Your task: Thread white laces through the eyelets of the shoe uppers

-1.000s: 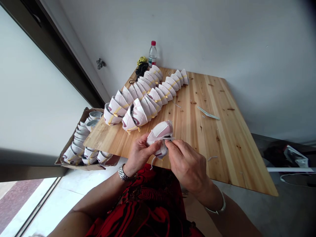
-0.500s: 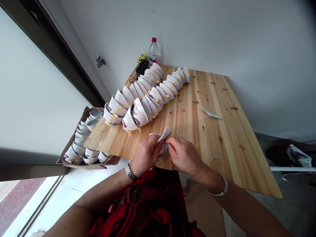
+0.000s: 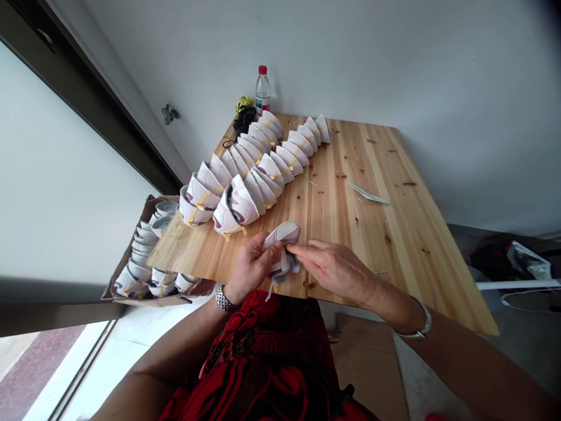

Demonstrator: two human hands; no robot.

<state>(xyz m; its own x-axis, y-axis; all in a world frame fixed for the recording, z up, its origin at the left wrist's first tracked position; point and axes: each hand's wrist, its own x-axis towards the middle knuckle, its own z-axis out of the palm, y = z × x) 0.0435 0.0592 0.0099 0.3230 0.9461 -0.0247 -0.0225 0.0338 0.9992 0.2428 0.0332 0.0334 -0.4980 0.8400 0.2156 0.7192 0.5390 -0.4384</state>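
My left hand (image 3: pixel 252 264) and my right hand (image 3: pixel 335 267) both grip one white and pink shoe upper (image 3: pixel 283 235) just above the near edge of the wooden table (image 3: pixel 372 234). The left fingers wrap round its left side. The right fingertips pinch it at its middle, where a thin lace hangs down. Two rows of several matching folded shoe uppers (image 3: pixel 258 169), bound with yellow bands, lie on the table's left half, close to my left hand.
A cardboard box (image 3: pixel 149 257) with several more uppers sits below the table's left edge. A water bottle (image 3: pixel 262 90) and a black and yellow bundle (image 3: pixel 242 114) stand at the far corner. A pale strip (image 3: pixel 369 193) and scraps lie mid-table. A wall rises behind.
The upper has been turned and folded smaller between my hands. My right hand has stretched flatter, its fingertips now pinching the piece. The view has shifted slightly.
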